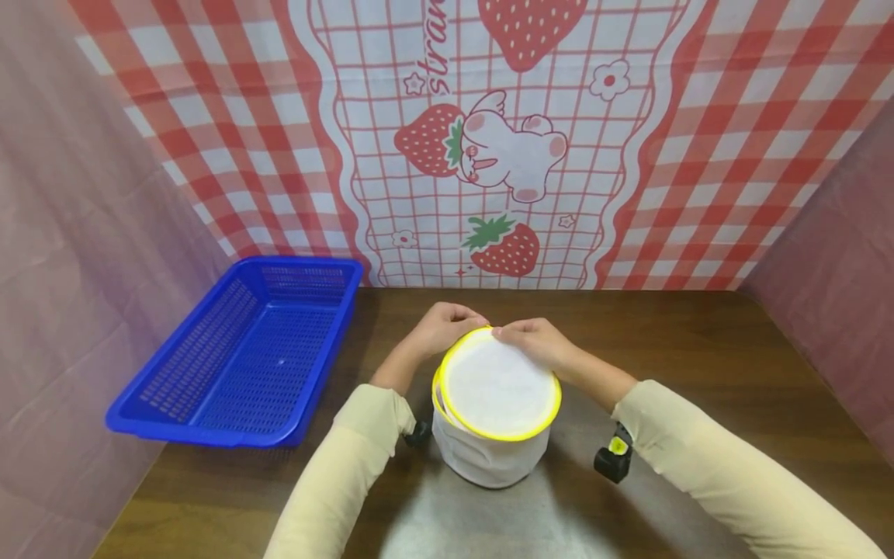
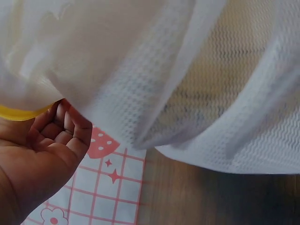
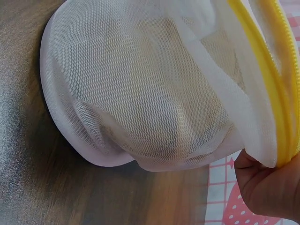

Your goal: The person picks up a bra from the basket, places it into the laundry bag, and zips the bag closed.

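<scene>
A round white mesh laundry bag (image 1: 489,458) with yellow zipper trim stands on the table in front of me. Its flat white lid (image 1: 499,384) lies tilted over the top, and a gap shows along the left rim. At the far edge my left hand (image 1: 441,330) pinches the yellow rim with curled fingers. Close beside it, my right hand (image 1: 541,341) grips the same rim, thumb on the lid. In the right wrist view the yellow zipper (image 3: 272,79) stands parted above the mesh wall (image 3: 131,93). Something tan shows faintly through the mesh.
A blue plastic basket (image 1: 307,419) with perforated sides sits at the left of the brown wooden table (image 1: 684,349). Behind the table hangs a red-and-white checked cloth (image 1: 698,155) with strawberries. Pinkish curtains (image 1: 91,233) hang at both sides.
</scene>
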